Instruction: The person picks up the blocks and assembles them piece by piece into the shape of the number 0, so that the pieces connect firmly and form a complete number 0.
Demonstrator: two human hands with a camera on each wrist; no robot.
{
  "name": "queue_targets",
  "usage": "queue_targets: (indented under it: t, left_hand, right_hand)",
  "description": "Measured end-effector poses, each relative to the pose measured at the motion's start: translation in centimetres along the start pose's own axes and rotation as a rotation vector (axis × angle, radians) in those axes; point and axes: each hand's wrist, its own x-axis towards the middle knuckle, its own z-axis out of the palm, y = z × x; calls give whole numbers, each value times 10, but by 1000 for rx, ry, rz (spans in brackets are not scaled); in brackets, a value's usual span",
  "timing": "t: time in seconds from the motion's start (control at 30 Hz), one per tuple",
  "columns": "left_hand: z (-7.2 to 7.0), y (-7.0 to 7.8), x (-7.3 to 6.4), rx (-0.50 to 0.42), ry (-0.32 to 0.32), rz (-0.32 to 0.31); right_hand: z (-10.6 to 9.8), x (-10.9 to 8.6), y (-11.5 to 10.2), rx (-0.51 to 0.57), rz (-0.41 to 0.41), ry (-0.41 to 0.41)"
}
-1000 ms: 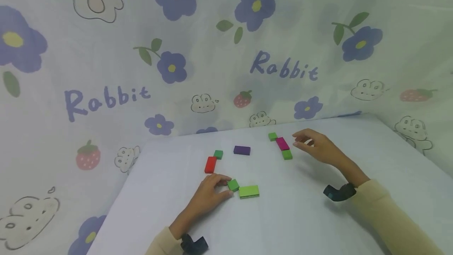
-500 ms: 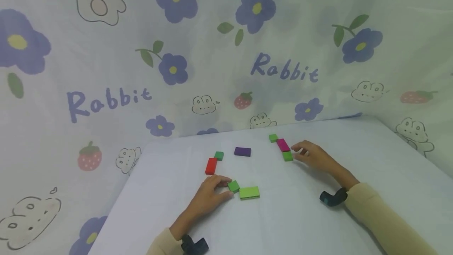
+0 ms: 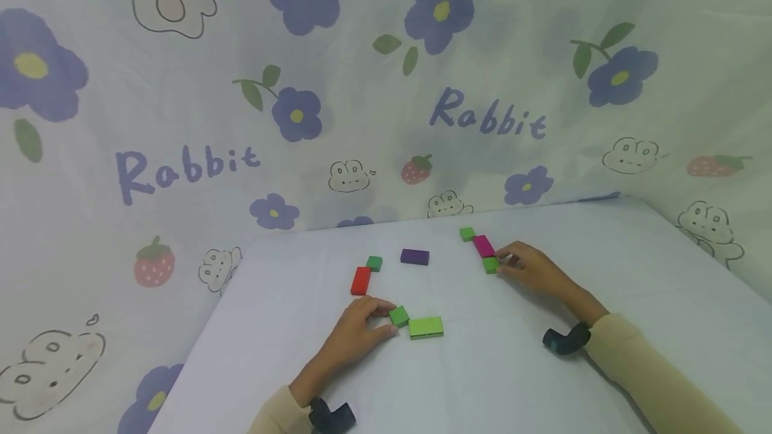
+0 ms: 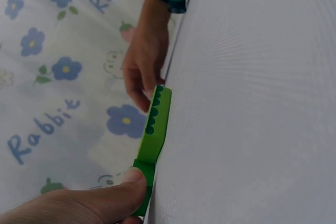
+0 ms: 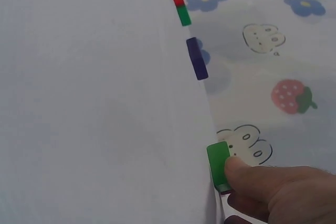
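My left hand (image 3: 357, 330) pinches a small green block (image 3: 399, 317) between thumb and fingers at the table's near middle. The block's corner meets a lime-green rectangular block (image 3: 426, 327), whose scalloped dark-green side marking shows in the left wrist view. Farther back on the right, my right hand (image 3: 533, 270) has thumb and fingers at another small green block (image 3: 491, 265), gripping its edge. That block stands at the near end of a magenta block (image 3: 484, 246). A third small green block (image 3: 467, 234) lies at the magenta block's far end.
A red block (image 3: 360, 280) and a darker green small block (image 3: 374, 264) touch at the left. Between the groups lies a purple block (image 3: 415, 257). The white table (image 3: 470, 380) meets a printed rabbit-and-flower curtain (image 3: 362, 86) behind.
My right hand has come down and toward me, from beside the magenta block to the near green block. My left hand stays in place on its green block.
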Motion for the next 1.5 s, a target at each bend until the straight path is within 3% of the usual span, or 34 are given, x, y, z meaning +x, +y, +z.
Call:
queue_targets:
  t: [0.4, 0.73, 1.1, 1.5]
  left_hand:
    - [-1, 0, 0, -26, -6, 11]
    - [1, 0, -2, -43, -18, -7]
    - [-1, 0, -2, -21, 7, 17]
    - [-1, 2, -2, -20, 4, 17]
  right_hand:
    - [4, -2, 5, 55, 0, 12]
    - [7, -5, 0, 41, 47, 15]
    - [11, -12, -19, 101, -56, 27]
    - [21, -16, -51, 151, -231, 21]
